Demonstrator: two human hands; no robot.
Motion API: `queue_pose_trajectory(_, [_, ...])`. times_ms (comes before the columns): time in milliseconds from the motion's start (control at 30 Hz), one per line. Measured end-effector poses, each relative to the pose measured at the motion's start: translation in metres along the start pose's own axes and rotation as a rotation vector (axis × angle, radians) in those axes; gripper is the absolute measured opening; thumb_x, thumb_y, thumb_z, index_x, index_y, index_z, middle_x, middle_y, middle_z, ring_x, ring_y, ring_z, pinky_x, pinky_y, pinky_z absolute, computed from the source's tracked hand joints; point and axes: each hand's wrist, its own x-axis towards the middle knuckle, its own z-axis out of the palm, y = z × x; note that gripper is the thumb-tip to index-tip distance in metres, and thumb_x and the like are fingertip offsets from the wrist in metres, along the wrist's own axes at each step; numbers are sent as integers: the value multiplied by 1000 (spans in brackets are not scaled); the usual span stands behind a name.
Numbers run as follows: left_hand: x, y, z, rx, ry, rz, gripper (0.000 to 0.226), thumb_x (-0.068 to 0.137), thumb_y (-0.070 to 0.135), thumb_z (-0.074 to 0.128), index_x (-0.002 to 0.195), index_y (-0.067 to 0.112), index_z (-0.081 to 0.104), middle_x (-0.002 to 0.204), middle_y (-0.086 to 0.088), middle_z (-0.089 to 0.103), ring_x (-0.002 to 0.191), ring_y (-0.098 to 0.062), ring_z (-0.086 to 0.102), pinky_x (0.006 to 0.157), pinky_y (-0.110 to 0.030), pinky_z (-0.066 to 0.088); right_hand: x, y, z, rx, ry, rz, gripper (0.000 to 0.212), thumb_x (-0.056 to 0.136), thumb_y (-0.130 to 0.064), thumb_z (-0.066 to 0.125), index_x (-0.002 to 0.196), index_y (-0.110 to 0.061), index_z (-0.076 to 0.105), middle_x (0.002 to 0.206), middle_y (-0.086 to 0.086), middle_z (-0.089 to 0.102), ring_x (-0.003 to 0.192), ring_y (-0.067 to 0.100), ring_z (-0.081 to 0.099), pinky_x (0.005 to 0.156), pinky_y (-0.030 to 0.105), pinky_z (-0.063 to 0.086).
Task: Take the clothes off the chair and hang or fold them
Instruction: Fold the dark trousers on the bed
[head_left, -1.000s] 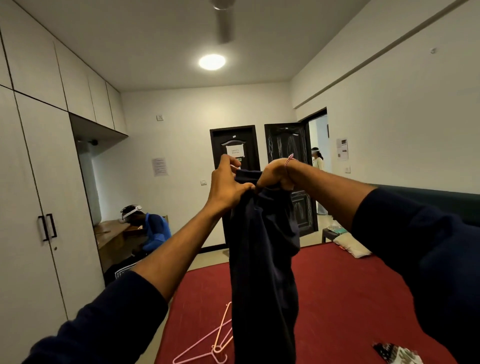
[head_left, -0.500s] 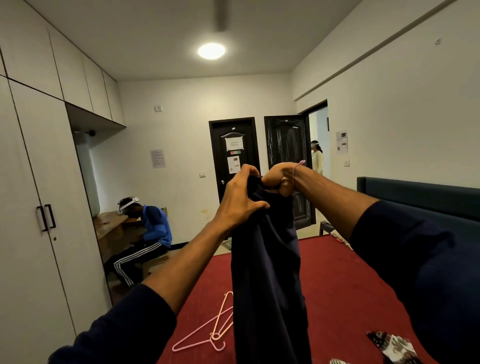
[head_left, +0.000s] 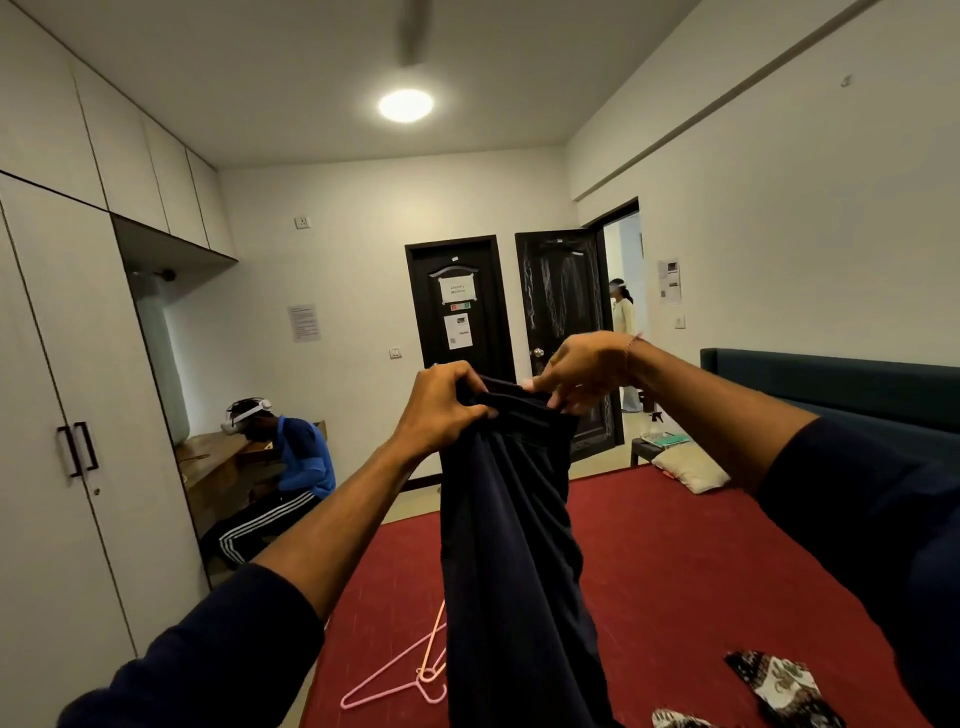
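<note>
- navy garment (head_left: 511, 545) held up dead centre, hanging long over the red bed (head_left: 701, 582)
- left hand (head_left: 441, 410) has its fingers curled tight round the bunched top edge, at about 10 o'clock of the cloth
- right hand (head_left: 584, 371) pinches the same edge at 1 o'clock, fingertips down
- pink hangers (head_left: 400, 675) lie on the bed at 7 o'clock, partly behind the cloth
- patterned cloth (head_left: 779, 686) down at 4 o'clock
</note>
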Motion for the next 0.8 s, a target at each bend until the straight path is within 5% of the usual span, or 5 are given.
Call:
queue_pose_trajectory(133, [-1, -6, -6, -88, -21, -13, 21, 72, 9, 86, 85, 13, 69, 92, 0, 69, 91, -13, 66, 83, -33, 59, 3, 30, 9, -296, 3, -275, 59, 67, -48, 88, 118, -29, 66, 112, -4, 65, 103, 17, 65, 85, 34, 58])
queue_pose_trajectory(267, [-1, -6, -9, -219, -32, -51, 20, 75, 4, 83, 87, 8, 67, 97, -4, 69, 96, -17, 68, 85, -33, 59, 14, 46, 23, -479, 135, -482, 55, 67, -39, 91, 105, -24, 55, 99, -11, 60, 88, 8, 61, 71, 21, 51])
queue_pose_trajectory(433, [-3, -9, -22, -394, -83, -121, 21, 77, -3, 78, 85, 7, 62, 102, -13, 69, 100, -26, 68, 86, -35, 58, 19, 60, 24, -549, 96, -505, 64, 69, -48, 87, 112, -26, 45, 110, -5, 60, 98, 11, 61, 83, 26, 55])
queue_pose_trajectory(600, [-9, -18, -26, -570, -122, -239, 19, 84, -3, 73, 89, 7, 57, 102, -20, 68, 98, -30, 69, 88, -39, 58, 16, 52, 12, -639, 67, -489, 21, 91, -35, 71, 108, -23, 65, 93, -12, 64, 83, 2, 61, 76, 25, 47])
queue_pose_trajectory(800, [-11, -26, -29, -629, -39, -355, 14, 96, 10, 63, 100, 9, 49, 99, -14, 60, 92, -24, 64, 74, -32, 56, 17, 23, 2, -609, 298, -548, 13, 95, -28, 66, 93, -21, 55, 95, -3, 52, 80, 8, 51, 70, 19, 40])
